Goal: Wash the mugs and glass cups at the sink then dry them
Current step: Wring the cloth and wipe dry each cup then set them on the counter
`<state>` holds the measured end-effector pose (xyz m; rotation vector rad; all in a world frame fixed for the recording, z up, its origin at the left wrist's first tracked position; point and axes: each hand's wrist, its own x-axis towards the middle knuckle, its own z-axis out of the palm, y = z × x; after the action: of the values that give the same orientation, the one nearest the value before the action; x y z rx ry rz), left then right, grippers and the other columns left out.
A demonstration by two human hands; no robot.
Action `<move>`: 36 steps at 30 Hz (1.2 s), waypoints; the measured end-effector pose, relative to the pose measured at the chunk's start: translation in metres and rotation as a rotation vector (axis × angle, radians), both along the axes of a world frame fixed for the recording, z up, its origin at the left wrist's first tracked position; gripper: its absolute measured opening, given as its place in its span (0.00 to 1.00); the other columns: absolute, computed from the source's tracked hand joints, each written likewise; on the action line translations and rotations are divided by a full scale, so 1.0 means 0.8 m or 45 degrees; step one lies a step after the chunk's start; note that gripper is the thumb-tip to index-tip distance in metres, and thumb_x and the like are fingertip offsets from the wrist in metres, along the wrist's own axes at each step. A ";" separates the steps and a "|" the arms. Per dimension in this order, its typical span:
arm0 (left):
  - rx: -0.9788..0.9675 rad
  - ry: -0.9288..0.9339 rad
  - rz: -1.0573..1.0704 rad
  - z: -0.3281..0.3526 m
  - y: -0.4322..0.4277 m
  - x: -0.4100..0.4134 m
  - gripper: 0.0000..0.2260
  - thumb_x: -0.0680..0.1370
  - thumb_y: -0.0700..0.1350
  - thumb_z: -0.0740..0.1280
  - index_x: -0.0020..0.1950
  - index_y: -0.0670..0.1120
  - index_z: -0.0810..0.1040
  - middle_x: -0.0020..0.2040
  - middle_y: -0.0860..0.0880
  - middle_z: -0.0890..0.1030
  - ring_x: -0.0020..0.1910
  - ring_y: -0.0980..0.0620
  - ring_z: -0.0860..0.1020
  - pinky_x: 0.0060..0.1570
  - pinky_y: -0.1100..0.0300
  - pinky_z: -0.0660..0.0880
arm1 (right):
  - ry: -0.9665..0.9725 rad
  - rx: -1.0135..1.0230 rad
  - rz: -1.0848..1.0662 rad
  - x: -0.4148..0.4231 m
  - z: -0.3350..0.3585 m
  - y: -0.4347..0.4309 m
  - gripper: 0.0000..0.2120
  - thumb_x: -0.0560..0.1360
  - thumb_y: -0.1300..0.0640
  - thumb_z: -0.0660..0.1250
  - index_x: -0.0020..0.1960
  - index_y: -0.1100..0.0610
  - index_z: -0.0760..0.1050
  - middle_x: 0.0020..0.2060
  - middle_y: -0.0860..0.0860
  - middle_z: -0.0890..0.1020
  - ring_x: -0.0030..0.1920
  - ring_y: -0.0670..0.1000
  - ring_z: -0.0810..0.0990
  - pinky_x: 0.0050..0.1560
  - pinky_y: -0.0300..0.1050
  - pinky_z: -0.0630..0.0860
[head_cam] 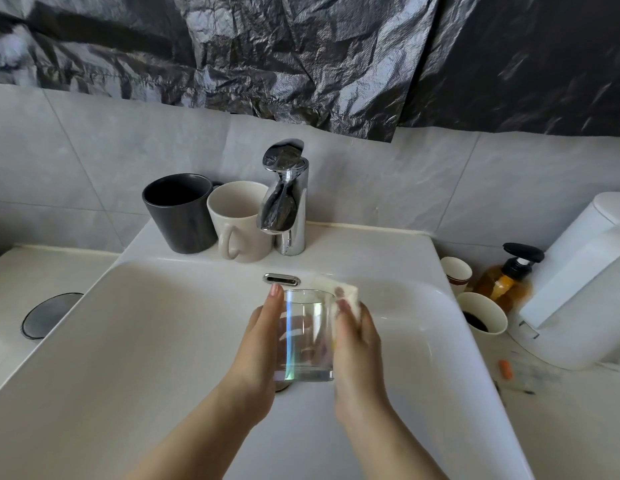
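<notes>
Head view shows the left hand (pixel 258 344) gripping a clear glass cup (pixel 305 337) above the white sink (pixel 163 323) basin, the right hand (pixel 357 348) pinching a pale sponge (pixel 348 294) (blurred) against its rim, while a black mug (pixel 180 213) and cream mug (pixel 242 223) stand side by side left of the tap (pixel 286 202).

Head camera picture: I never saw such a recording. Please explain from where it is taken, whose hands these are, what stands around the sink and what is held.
No machine here: a person wears a camera on the head, looking down at their hands over the sink. The left hand holds a glass cup; the right hand presses a white sponge against its side. Behind, beside the tap, stand a black mug and a cream mug. At the right are two paper cups and a soap bottle.
</notes>
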<state>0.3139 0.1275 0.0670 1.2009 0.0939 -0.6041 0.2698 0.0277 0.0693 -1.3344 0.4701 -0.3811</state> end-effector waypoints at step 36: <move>0.061 0.011 -0.170 -0.002 0.001 0.003 0.34 0.63 0.69 0.64 0.58 0.46 0.81 0.53 0.41 0.84 0.51 0.41 0.82 0.52 0.50 0.77 | 0.091 0.081 0.336 0.002 0.004 0.004 0.12 0.65 0.43 0.57 0.41 0.50 0.70 0.46 0.57 0.75 0.44 0.53 0.77 0.49 0.48 0.72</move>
<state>0.3161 0.1279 0.0656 1.2578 0.0360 -0.7273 0.2710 0.0311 0.0723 -1.3312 0.3566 -0.0999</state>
